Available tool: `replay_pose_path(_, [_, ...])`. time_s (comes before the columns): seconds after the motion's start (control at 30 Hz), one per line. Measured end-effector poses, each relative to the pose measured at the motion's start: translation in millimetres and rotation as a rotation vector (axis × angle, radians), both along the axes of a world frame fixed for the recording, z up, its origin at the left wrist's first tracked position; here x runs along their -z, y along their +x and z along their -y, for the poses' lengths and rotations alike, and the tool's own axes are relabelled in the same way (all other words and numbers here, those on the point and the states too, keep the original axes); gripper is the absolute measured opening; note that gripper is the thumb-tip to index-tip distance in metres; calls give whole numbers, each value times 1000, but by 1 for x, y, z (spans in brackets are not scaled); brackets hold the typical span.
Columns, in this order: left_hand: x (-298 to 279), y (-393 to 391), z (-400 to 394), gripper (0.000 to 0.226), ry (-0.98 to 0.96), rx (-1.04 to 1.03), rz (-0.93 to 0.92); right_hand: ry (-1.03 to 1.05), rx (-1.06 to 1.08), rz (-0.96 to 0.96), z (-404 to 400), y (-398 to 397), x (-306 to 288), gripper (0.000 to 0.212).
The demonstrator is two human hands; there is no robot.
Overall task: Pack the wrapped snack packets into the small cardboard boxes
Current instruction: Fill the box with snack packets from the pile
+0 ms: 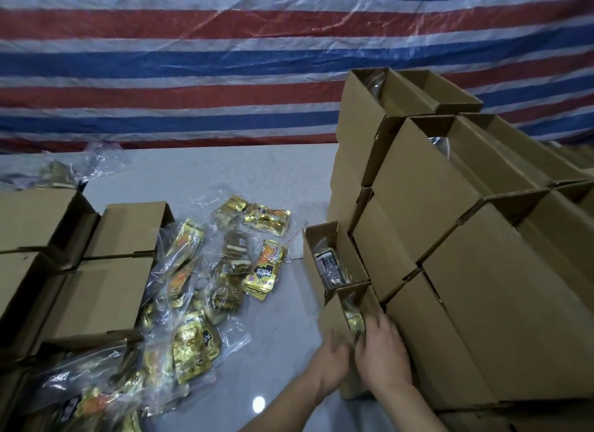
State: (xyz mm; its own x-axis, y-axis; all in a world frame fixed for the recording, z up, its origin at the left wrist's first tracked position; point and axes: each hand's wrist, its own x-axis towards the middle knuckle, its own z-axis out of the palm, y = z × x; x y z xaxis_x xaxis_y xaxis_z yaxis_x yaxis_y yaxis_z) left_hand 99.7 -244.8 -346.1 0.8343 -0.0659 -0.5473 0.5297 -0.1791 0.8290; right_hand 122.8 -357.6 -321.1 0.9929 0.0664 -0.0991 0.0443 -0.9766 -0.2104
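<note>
From my seat at the head camera, both hands are down at the nearest small open box (pixel 352 306), which stands on the grey floor (pixel 273 180) against the foot of the box stack. My right hand (pixel 382 351) has its fingers curled over the near end of the gold packet (pixel 353 319) that sits partly inside that box — it looks like a pinch on the wrapper, pushing it in. My left hand (pixel 331 357) is cupped against the box's outer wall, fingers loosely bent, steadying it; I cannot tell for sure whether it also touches the packet.

As for progress, I judge the job well underway but far from finished. Just behind the box in hand, another open box (pixel 334 258) already holds a dark-labelled packet. The tall stack of cardboard boxes (pixel 450 238) to the right has open tops, and plastic glints in at least two of them, so those seem filled; the rest I cannot see into. On the left, a group of boxes (pixel 96 271) lies on its sides, probably waiting. Between the two groups a large scatter of bagged gold snack packets (pixel 199 287) is spread on the floor in clear plastic bags — plenty left to pack. A striped tarpaulin (pixel 193 61) hangs behind everything.
</note>
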Motion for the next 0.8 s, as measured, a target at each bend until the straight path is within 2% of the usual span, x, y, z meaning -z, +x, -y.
replay_pose_path(0.13, [-1,-6,-23,45,84,-10,-9,16,-12,32,-8,-1,-8,34])
replay_pose_path(0.33, [5,-26,-96,21,395,-50,107,255,-178,148,-46,-3,-9,24])
replay_pose_path(0.47, [8,-48,-155,26,574,-127,98,353,-251,31,-81,-11,3,21])
replay_pose_path(0.6, [2,-76,-206,47,675,-215,49,395,-352,-82,-111,-26,22,15])
replay_pose_path(0.73, [-23,-94,-255,73,808,-337,5,409,-439,-127,-141,-34,36,32])
replay_pose_path(0.8, [-44,-101,-283,79,906,-403,44,416,-484,-176,-162,-33,33,21])
